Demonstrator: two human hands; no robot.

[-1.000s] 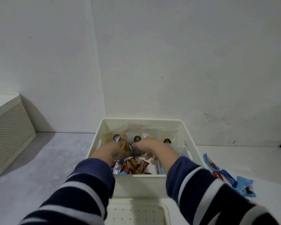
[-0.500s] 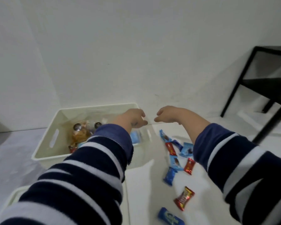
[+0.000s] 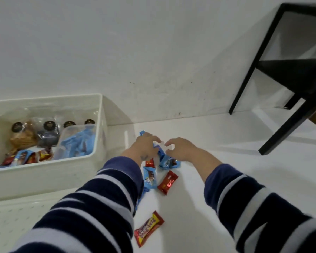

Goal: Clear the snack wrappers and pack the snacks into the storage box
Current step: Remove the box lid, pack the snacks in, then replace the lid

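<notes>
The cream storage box [image 3: 44, 172] stands at the left, holding bagged snacks, small red and blue packets and a clear tub of blue packets [image 3: 77, 143]. To its right, wrapped snacks lie scattered on the white surface: blue packets [image 3: 150, 177], a red packet [image 3: 167, 182] and a red-and-yellow bar [image 3: 149, 228]. My left hand [image 3: 144, 147] and my right hand [image 3: 181, 148] are down over the far end of this pile, fingers curled around a blue packet [image 3: 161, 152] between them. Whether either hand grips it is unclear.
A second cream perforated container or lid [image 3: 16, 216] lies at the lower left. A black metal table frame [image 3: 274, 73] stands at the right against the white wall. My striped sleeves cover part of the snack pile.
The view has swung right, away from the box. Both hands have left the box and dropped onto the loose packets on the surface.
</notes>
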